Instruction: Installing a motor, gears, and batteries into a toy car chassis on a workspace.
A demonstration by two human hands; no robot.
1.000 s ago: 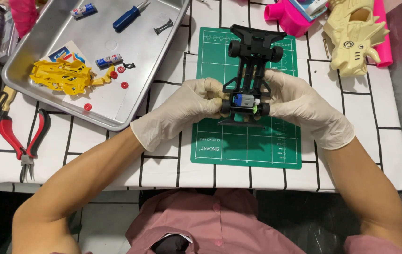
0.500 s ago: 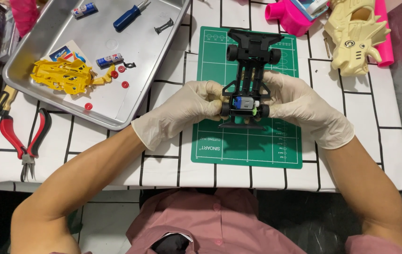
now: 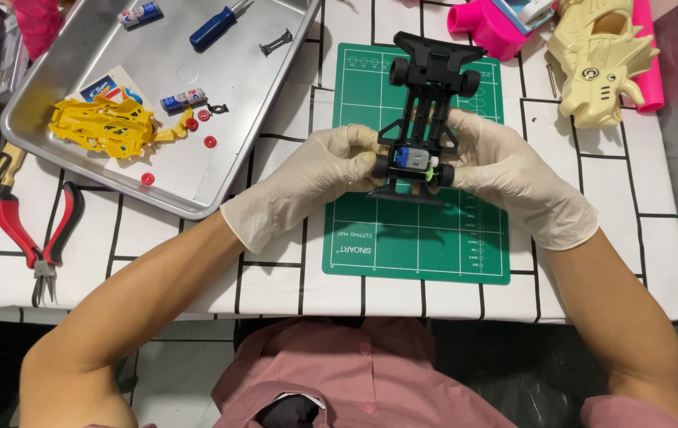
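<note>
A black toy car chassis (image 3: pixel 426 103) with black wheels and a small silver motor is held above a green cutting mat (image 3: pixel 418 238). My left hand (image 3: pixel 307 186), in a cream glove, grips the chassis at its near left side by the rear wheel. My right hand (image 3: pixel 513 182), also gloved, holds the near right side, fingers by the motor. The chassis's far end points away from me over the mat's top edge.
A metal tray (image 3: pixel 220 158) at the left holds a yellow car body (image 3: pixel 101 125), a blue screwdriver (image 3: pixel 216 28), two small batteries and red washers. Red-handled pliers (image 3: pixel 34 238) lie at the left edge. A cream toy shell (image 3: pixel 600 63) and pink parts sit at the back right.
Both hands and the chassis have barely shifted; the fingers have adjusted slightly around the motor end.
</note>
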